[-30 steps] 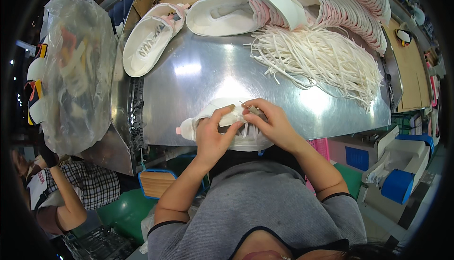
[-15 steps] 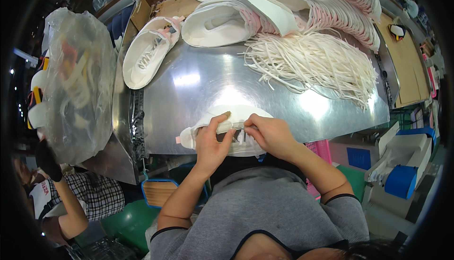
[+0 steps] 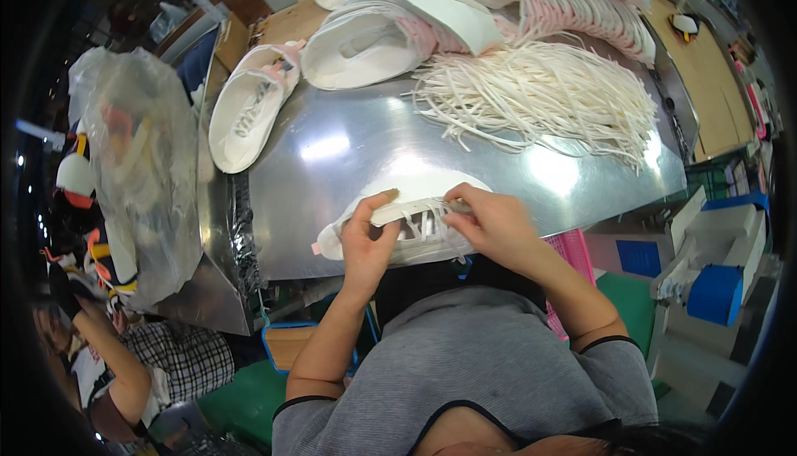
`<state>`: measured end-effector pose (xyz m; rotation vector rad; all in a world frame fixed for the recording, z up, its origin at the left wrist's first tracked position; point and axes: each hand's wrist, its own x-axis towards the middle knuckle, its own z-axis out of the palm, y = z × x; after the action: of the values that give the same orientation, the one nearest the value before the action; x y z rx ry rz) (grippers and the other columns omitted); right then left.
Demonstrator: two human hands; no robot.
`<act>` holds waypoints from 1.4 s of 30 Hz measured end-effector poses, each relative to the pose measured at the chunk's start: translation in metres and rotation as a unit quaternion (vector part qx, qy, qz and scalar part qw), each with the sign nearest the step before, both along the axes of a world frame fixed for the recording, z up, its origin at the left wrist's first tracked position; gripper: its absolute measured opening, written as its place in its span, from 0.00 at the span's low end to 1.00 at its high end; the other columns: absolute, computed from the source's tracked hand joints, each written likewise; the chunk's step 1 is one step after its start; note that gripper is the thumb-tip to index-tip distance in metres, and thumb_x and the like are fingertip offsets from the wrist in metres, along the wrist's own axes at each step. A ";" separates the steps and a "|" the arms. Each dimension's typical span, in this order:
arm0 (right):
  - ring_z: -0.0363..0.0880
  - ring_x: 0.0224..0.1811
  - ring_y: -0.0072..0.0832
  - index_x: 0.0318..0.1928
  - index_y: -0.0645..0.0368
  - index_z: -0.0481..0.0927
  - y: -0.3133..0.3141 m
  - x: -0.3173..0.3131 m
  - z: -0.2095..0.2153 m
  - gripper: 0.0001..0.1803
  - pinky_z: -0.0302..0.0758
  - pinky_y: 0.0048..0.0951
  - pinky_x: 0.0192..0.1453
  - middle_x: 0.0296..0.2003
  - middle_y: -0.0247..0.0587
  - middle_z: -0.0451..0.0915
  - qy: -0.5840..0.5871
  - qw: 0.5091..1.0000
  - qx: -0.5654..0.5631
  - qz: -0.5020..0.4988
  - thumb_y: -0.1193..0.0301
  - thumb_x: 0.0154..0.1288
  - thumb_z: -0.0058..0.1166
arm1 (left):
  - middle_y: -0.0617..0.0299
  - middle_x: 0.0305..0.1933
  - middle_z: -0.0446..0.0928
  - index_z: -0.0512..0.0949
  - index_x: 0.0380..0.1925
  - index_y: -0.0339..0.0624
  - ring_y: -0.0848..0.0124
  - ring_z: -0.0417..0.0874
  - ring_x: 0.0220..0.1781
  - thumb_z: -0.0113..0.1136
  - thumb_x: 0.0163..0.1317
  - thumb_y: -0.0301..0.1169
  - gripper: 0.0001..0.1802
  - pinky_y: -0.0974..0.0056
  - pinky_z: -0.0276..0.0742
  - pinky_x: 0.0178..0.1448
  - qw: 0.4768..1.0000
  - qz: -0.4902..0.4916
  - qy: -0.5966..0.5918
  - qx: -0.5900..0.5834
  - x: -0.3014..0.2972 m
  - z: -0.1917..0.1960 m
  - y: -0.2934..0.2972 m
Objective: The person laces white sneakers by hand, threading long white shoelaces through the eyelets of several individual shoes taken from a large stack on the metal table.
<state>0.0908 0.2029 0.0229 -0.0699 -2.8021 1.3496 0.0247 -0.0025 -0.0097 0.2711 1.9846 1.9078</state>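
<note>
A white shoe upper (image 3: 411, 182) lies near the table's front edge, its pink tab pointing left. My left hand (image 3: 368, 244) grips the eyelet edge on its left part, thumb and fingers closed on the material. Across the upper's opening, a white shoelace (image 3: 421, 222) runs in several slanted strands. At the right end of these strands, my right hand (image 3: 496, 224) is closed, its fingertips pinching the lace at the eyelet edge. The lace end between those fingertips is mostly hidden.
On the metal table (image 3: 332, 128) lie a heap of loose white laces (image 3: 540, 95), stacked white-and-pink uppers (image 3: 365, 45) and a single laced upper (image 3: 249, 107). A clear plastic bag (image 3: 149, 174) stands at left. Beside it, a co-worker's arm (image 3: 116, 356) shows. A pink basket (image 3: 573, 253) sits below right.
My right hand has shifted slightly right along the eyelet edge, and more lace strands now show across the opening. My left hand keeps its grip on the upper. The whole view has tilted slightly.
</note>
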 end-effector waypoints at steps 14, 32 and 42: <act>0.82 0.30 0.40 0.41 0.55 0.78 -0.004 -0.021 -0.056 0.09 0.75 0.38 0.32 0.28 0.40 0.82 0.117 0.988 0.066 -0.082 0.65 0.65 0.58 | 0.54 0.54 0.76 0.63 0.66 0.34 0.72 0.80 0.50 0.61 0.61 0.18 0.32 0.70 0.77 0.52 0.990 0.051 0.098 -0.091 -0.006 0.007 0.020; 0.81 0.30 0.39 0.34 0.55 0.77 -0.016 0.018 -0.058 0.12 0.74 0.38 0.31 0.29 0.38 0.79 0.082 0.990 0.099 -0.053 0.67 0.52 0.66 | 0.52 0.38 0.79 0.77 0.39 0.37 0.50 0.81 0.40 0.69 0.54 0.26 0.14 0.56 0.75 0.44 0.879 -0.063 0.359 -0.306 0.011 0.014 0.015; 0.82 0.27 0.36 0.33 0.52 0.84 -0.004 0.044 -0.021 0.10 0.77 0.36 0.31 0.25 0.40 0.82 0.040 0.987 -0.061 0.145 0.60 0.62 0.60 | 0.51 0.35 0.78 0.76 0.36 0.36 0.51 0.80 0.38 0.67 0.56 0.24 0.10 0.56 0.74 0.41 0.897 0.027 0.378 -0.228 -0.015 0.015 0.026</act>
<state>0.1347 0.1994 0.0015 0.3943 -2.7403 1.5404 0.0092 0.0233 0.0055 0.9389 2.8785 1.3913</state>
